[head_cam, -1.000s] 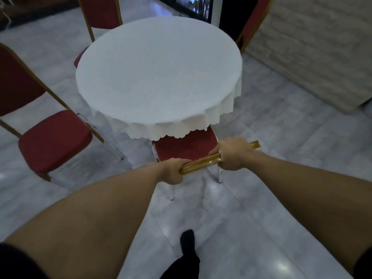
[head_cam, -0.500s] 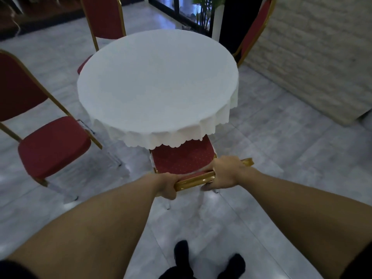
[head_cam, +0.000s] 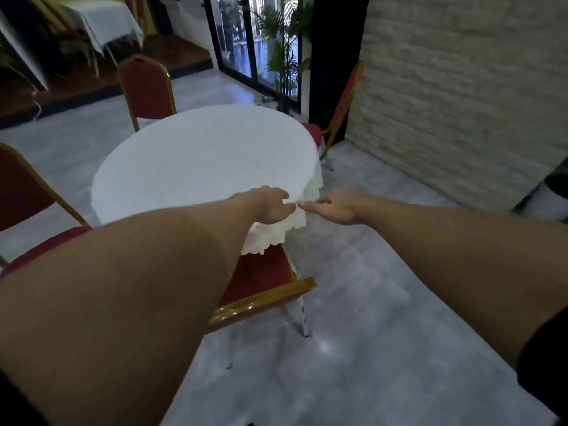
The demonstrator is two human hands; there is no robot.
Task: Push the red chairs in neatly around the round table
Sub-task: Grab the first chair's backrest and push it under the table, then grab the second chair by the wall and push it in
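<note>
A round table [head_cam: 196, 167] under a white cloth fills the middle of the view. The nearest red chair [head_cam: 261, 278] has its seat partly under the cloth and its gold back rail toward me. My left hand [head_cam: 270, 207] hovers over the table's near right edge, fingers loosely curled and holding nothing. Just right of the cloth's edge my right hand [head_cam: 335, 207] reaches forward with fingers stretched, also free of the chair. A second red chair [head_cam: 27, 198] stands at the left, pulled out. A third chair [head_cam: 147, 90] is at the far side and another chair [head_cam: 341, 109] at the far right.
A pale brick wall [head_cam: 461, 87] runs along the right. Glass doors and a potted palm [head_cam: 282, 56] stand behind the table. Another white-clothed table [head_cam: 101, 20] is at the far left back. Grey tiled floor [head_cam: 384, 302] surrounds the table.
Both hands have let go of the near chair's gold back rail and lifted toward the table's edge. The view has tilted up and shifted left, showing more of the room.
</note>
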